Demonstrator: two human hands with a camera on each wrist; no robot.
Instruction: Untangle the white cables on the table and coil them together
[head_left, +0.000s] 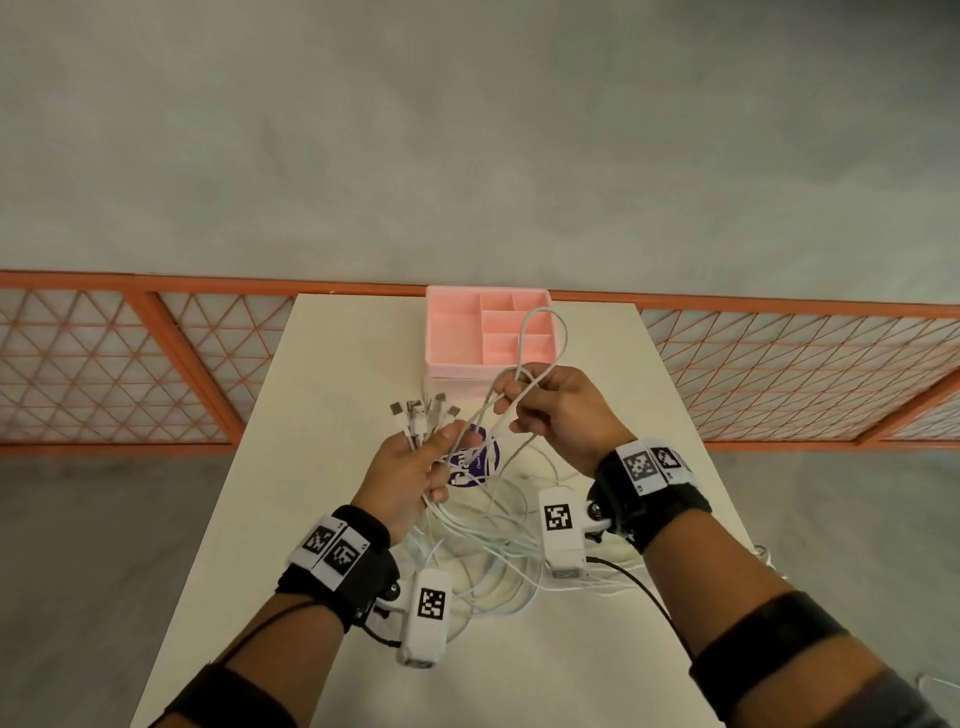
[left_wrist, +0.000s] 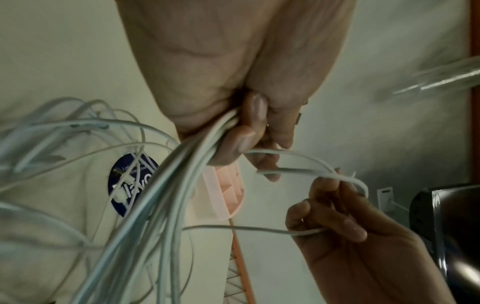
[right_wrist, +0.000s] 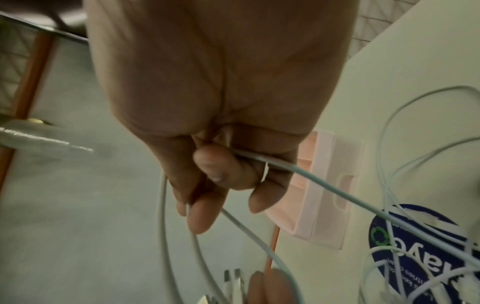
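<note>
Fingers (left_wrist: 255, 115) of your left hand (head_left: 410, 475) are gripping bundled white cables (head_left: 488, 525) | right hand (head_left: 558, 410) is pinching a loop | pink organizer (head_left: 441, 338) is sitting with compartments bare.

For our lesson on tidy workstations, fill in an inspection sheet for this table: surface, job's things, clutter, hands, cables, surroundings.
Surface: pale rectangular table bearing a round dark-blue sticker.
Job's things: tangled thin white cables, partly lifted, the rest heaped on the table.
Clutter: pink plastic compartment organiser at the far edge.
Hands: left hand grips the bundled plug ends; right hand pinches a raised cable loop.
Cables: not yet coiled.
Surroundings: orange-framed mesh railing; grey floor.
</note>
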